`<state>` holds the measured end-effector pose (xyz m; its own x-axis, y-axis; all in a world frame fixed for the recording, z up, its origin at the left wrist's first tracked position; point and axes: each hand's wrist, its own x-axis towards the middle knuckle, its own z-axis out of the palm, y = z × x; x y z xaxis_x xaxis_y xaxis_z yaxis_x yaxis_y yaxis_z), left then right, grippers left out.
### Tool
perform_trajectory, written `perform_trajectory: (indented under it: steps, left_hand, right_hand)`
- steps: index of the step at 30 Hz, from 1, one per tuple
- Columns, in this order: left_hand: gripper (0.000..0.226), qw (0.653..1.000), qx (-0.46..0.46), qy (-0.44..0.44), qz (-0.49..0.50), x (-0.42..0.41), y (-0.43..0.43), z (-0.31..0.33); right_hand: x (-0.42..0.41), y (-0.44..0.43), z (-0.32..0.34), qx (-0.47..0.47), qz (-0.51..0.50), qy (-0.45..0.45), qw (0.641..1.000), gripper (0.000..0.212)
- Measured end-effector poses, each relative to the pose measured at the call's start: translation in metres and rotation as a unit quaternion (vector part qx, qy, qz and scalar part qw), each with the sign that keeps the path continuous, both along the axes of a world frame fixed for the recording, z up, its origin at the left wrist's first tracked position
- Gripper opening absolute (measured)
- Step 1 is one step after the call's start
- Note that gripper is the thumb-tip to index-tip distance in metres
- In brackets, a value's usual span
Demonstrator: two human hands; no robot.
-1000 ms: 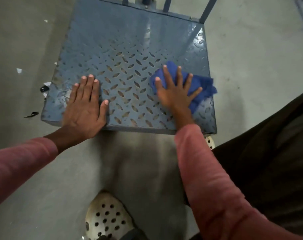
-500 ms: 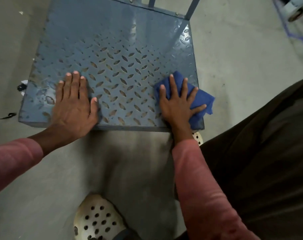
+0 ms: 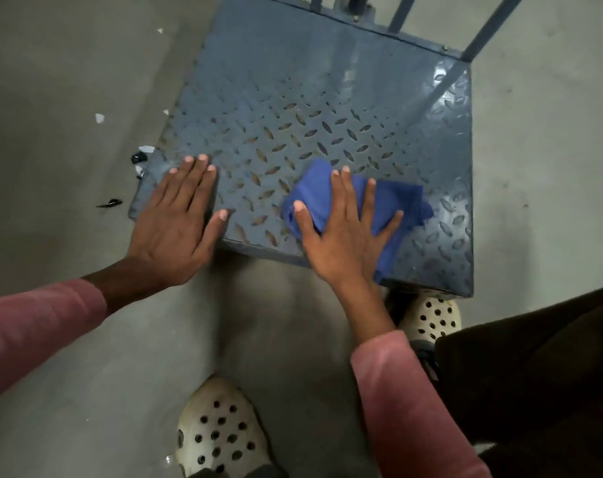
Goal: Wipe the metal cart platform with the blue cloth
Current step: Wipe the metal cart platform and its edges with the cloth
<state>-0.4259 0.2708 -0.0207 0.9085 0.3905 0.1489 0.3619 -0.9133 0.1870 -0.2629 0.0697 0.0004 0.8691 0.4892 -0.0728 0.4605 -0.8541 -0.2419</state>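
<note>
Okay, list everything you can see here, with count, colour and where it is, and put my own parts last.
cart platform: one, blue-grey diamond-plate metal, on the floor ahead.
cart uprights: several, blue-grey bars, at the platform's far edge.
blue cloth: one, blue, bunched on the platform's near right part, under the right hand.
paper scraps: a few, white, on the floor left of the platform.
dark debris: a few bits, black, on the floor by the platform's near left corner.
floor: grey concrete, all around.
clogs: two, cream with holes, one at bottom centre, one by the platform's near right corner.
left hand: flat, fingers on the platform's near left corner.
right hand: spread flat on the cloth.
sleeves: two, pink.
</note>
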Motion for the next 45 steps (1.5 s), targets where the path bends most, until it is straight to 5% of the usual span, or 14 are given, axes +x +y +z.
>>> perform_trajectory:
  steps: [6, 13, 19, 23, 28, 33, 39, 45]
  left_hand:
    - [0.085, 0.997, 0.0, 0.0, 0.074, -0.007, -0.003, -0.004]
    - [0.075, 0.997, 0.051, -0.018, 0.05, -0.015, 0.005, -0.006]
    - [0.079, 0.997, 0.034, 0.004, 0.065, -0.018, 0.005, -0.002]
    - [0.082, 0.997, 0.031, 0.015, 0.071, -0.028, 0.009, -0.001]
    - [0.081, 0.997, 0.039, 0.01, 0.059, -0.027, 0.01, -0.003]
    - [0.08, 0.997, 0.062, 0.024, 0.03, -0.02, 0.012, 0.0]
    - [0.08, 0.998, 0.046, 0.022, 0.048, -0.014, 0.005, 0.002]
    - [0.081, 0.998, 0.04, 0.015, 0.054, -0.002, -0.005, 0.002]
  right_hand:
    - [0.055, 0.13, 0.0, -0.003, 0.104, -0.004, 0.995, 0.082]
    - [-0.068, 0.036, -0.002, 0.026, 0.165, -0.058, 0.984, 0.068]
    - [0.031, 0.113, 0.003, -0.021, 0.189, 0.002, 0.982, 0.064]
    - [0.088, 0.103, 0.01, -0.037, 0.144, 0.054, 0.987, 0.076]
    - [0.029, 0.025, 0.01, 0.009, 0.048, 0.098, 0.994, 0.096]
    - [0.027, 0.057, 0.034, 0.071, -0.039, 0.091, 0.993, 0.079]
    - [0.045, 0.085, 0.041, 0.117, 0.004, 0.079, 0.99, 0.04]
    - [0.029, 0.062, 0.021, 0.2, 0.038, 0.034, 0.978, 0.031]
